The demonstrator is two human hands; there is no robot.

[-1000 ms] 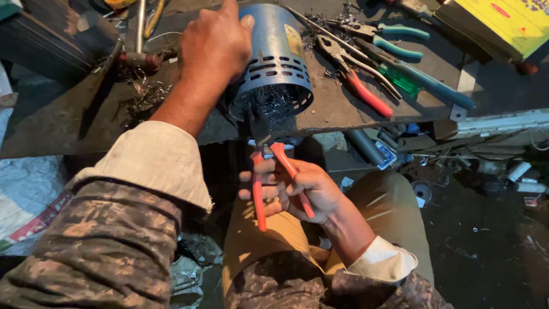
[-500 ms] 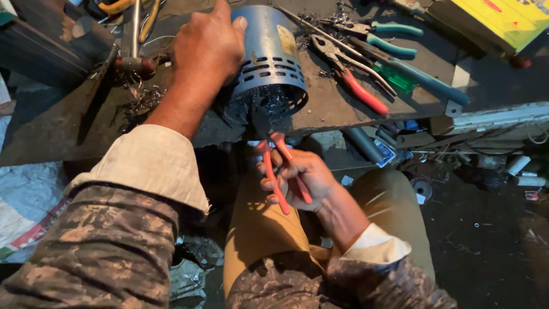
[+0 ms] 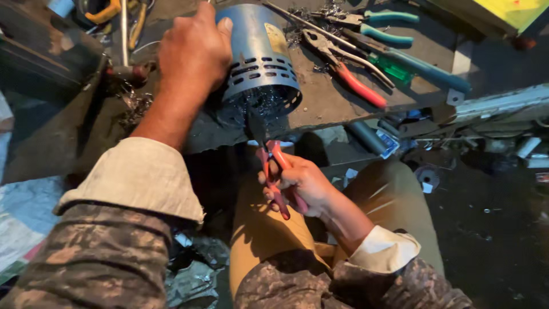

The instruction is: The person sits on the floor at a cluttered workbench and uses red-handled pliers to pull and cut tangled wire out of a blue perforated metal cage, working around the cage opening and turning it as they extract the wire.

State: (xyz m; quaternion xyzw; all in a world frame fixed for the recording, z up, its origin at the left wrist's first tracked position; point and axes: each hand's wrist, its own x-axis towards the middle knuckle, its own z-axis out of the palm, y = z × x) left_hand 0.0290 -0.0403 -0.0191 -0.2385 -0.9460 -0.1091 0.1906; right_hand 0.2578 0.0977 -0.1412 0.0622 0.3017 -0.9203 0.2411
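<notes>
**Head view: slotted metal housing steadied on its side while pliers probe its open end**

Head camera looks down on a blue-grey metal housing [image 3: 258,63] lying on its side at the near edge of the counter [image 3: 337,103], its open mouth turned toward the person; rows of slots ring the shell just behind the rim, and tangled metal shavings show inside the mouth. It reads as thin sheet steel: stiff, fairly light for its bulk, prone to roll on its curved wall, and sharp at the rim and slots; the smooth closed band behind the slots looks the safest place to grip, palm over the top, fingers away from the cut edges and the swarf.

The left hand [image 3: 193,54] does just that; it is spread over the upper left flank of the shell, thumb lying along the top, pressing it down against the counter; the forearm runs straight up from a rolled pale cuff over a camouflage sleeve.

The right hand [image 3: 298,183] sits lower, in front of the counter edge and above the lap; it is closed round the red handles of a pair of pliers [image 3: 273,171], wrist bent upward, so the dark nose points up into the housing's mouth; whether the nose grips anything there cannot be told.

Further back on the counter lie red-handled pliers [image 3: 349,74], a green-handled screwdriver [image 3: 400,66] and teal-handled tools [image 3: 389,26], well apart from both hands.
</notes>
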